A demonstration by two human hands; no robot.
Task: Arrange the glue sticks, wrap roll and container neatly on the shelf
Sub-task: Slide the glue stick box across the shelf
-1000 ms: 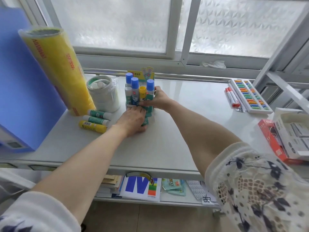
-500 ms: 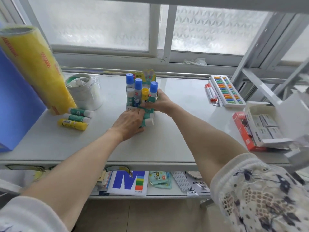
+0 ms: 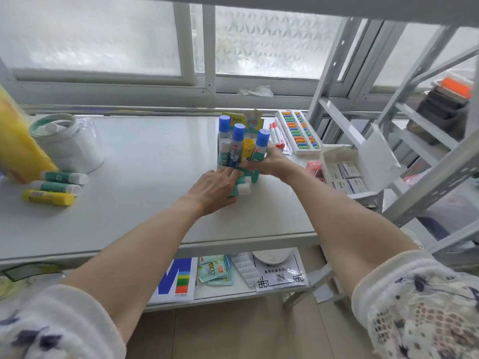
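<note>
White shelf surface point(image 3: 145, 177) serving as the counter, seen from the head camera. Centre: a green cardboard display box of upright glue sticks point(image 3: 239, 149), with blue, white and yellow caps. The right hand point(image 3: 269, 164) is wrapped around the box's right side, fingers clamped on it. The left hand point(image 3: 215, 190) lies at the box's front base, fingers extended over white-capped green sticks lying there; whether it grips one cannot be told. Left: three loose glue sticks point(image 3: 55, 187), two green and one yellow, lying side by side. Just behind them stands a round white plastic container point(image 3: 68, 143). A yellow wrap roll point(image 3: 18, 141) leans at the left edge, touching the container. Right: a white-framed bead abacus point(image 3: 298, 133) and red-capped markers point(image 3: 276, 134).
</note>
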